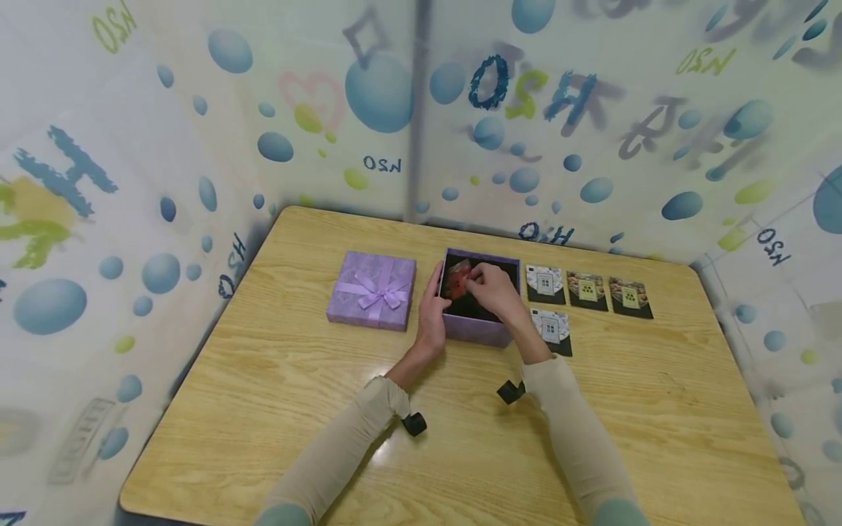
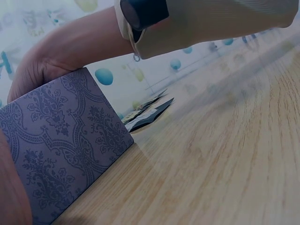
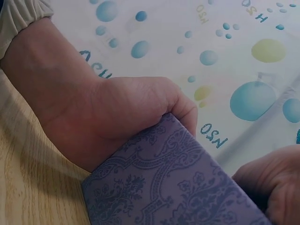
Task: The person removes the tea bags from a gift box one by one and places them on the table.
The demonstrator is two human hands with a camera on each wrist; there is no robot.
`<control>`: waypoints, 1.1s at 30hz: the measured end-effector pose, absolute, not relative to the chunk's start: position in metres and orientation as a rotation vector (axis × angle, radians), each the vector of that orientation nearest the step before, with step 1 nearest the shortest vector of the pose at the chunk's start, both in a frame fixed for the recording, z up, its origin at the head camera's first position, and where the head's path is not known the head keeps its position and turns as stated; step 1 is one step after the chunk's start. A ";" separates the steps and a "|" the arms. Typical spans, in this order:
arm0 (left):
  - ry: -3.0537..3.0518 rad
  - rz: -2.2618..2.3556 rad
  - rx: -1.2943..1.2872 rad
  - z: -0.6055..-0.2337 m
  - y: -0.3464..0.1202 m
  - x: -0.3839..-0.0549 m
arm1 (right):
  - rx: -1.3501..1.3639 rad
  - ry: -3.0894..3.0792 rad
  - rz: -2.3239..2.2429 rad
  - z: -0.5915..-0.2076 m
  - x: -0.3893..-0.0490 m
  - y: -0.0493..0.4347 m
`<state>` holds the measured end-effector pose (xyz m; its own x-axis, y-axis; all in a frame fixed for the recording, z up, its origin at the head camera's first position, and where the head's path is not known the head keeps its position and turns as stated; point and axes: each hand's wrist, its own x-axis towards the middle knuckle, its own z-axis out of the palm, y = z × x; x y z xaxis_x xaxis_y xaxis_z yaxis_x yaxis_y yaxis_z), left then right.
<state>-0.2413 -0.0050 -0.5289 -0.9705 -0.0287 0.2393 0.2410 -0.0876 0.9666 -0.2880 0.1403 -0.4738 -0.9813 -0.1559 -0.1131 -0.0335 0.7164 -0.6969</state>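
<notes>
An open purple patterned gift box with a dark inside stands on the table. My left hand grips its left wall, thumb hooked over the rim; the right wrist view shows this left hand at the box's corner. Reaching inside, my right hand pinches a small red packet with a clear, shiny edge, near the box's left side. In the left wrist view the front wall hides the right hand's fingers.
A purple lid with a ribbon bow lies left of the box. To its right lie several small square packets, among them a white-and-black one and a brown one. A patterned wall rises behind the wooden table.
</notes>
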 end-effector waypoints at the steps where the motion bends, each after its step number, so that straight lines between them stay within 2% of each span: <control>1: -1.990 -2.165 -0.236 -0.532 -0.005 -0.242 | -0.153 2.762 -1.126 -0.473 -0.287 0.141; 6: -2.004 -2.143 -0.227 -0.551 -0.002 -0.252 | -0.137 2.743 -1.231 -0.469 -0.281 0.145; 24: -2.023 -2.148 -0.234 -0.553 -0.002 -0.253 | -0.209 2.606 -1.491 -0.452 -0.260 0.166; 33: -1.917 -2.316 -0.208 -0.551 0.000 -0.251 | -0.167 2.582 -1.559 -0.450 -0.253 0.182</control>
<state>-0.2515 -0.0004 -0.5512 -0.9824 -0.0103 0.1864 0.1851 -0.1860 0.9650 -0.2526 0.1818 -0.4497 -0.9866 -0.1563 -0.0462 -0.0320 0.4634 -0.8856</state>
